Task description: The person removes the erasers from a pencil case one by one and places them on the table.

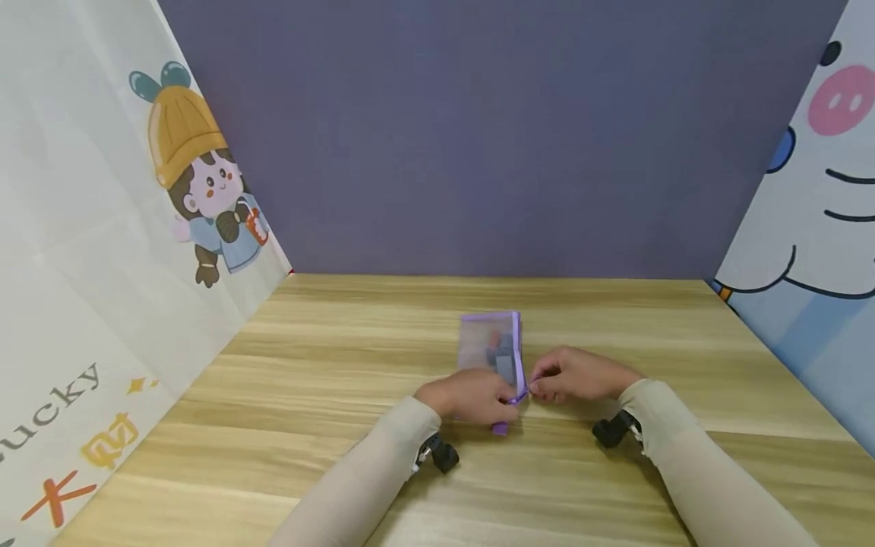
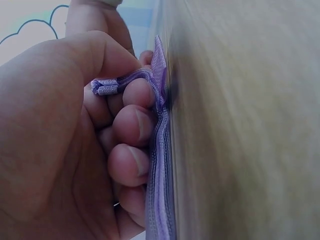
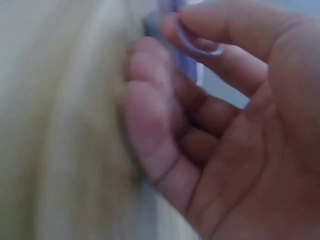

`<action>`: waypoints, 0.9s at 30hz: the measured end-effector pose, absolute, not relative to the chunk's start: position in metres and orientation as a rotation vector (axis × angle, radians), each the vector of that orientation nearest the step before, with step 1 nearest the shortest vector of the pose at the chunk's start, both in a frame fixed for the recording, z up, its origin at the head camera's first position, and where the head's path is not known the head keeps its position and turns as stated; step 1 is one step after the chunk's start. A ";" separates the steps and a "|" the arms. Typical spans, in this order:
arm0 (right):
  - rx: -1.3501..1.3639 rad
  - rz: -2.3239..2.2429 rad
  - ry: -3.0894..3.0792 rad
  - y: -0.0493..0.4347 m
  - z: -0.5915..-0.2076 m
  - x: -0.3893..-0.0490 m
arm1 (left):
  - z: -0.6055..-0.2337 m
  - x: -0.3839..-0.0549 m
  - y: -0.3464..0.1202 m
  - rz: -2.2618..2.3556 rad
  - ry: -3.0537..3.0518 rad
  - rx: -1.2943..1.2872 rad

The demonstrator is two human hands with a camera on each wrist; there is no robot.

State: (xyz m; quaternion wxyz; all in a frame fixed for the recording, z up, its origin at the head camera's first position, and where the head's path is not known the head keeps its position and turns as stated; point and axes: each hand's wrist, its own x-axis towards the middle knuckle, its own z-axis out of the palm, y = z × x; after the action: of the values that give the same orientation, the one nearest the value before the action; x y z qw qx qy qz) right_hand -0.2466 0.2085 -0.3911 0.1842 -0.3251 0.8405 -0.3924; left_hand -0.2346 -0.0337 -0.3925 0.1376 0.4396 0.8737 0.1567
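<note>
A see-through mesh zipper pouch (image 1: pixel 475 346) with purple edging lies on the table, with dark, grey and reddish contents showing through it. My left hand (image 1: pixel 475 396) pinches the near end of its zipper (image 2: pixel 161 175) between thumb and fingers. A folded purple end tab (image 2: pixel 106 87) sticks out past the thumb in the left wrist view. Just to the right, my right hand (image 1: pixel 581 374) pinches a thin purple pull cord (image 3: pixel 200 50) between thumb and index finger. The slider itself is hidden by the fingers. The right wrist view is blurred.
The wood-grain table (image 1: pixel 328 365) runs back to a dark grey-blue panel (image 1: pixel 506 137). Printed cloths stand at both sides, a white one (image 1: pixel 82 190) on the left and one with a cartoon animal (image 1: pixel 807 228) on the right. A black wrist camera (image 1: pixel 444 456) sits under each forearm.
</note>
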 end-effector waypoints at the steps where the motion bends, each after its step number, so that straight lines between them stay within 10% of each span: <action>1: -0.915 -1.099 2.365 0.210 -0.390 -0.247 | -0.392 -0.234 -0.033 0.455 2.523 1.267; 27: -0.880 -1.273 2.314 0.214 -0.402 -0.256 | -0.392 -0.233 -0.030 0.452 2.539 1.281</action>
State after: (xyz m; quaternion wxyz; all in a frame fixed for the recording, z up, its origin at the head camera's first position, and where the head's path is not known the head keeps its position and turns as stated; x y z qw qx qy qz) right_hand -0.2565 0.2141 -0.4023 0.1779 -0.3111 0.8179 -0.4501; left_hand -0.2329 -0.0302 -0.3920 0.1307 0.4409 0.8742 0.1556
